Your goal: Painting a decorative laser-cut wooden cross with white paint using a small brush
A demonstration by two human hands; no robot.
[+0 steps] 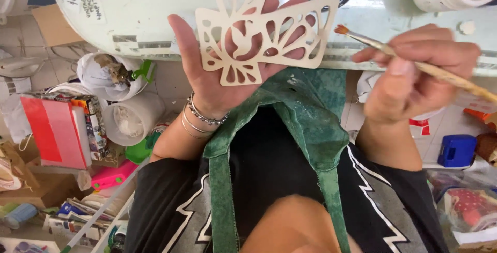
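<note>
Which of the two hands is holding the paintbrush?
The right hand. It pinches the thin paintbrush between its fingers, while the left hand lies open, palm up, carrying the pale cut-out wooden ornament.

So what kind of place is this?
Probably a craft or art workspace: the left hand holds a cut-out wooden bird, the right hand a paintbrush, and boxes clutter the floor.
</note>
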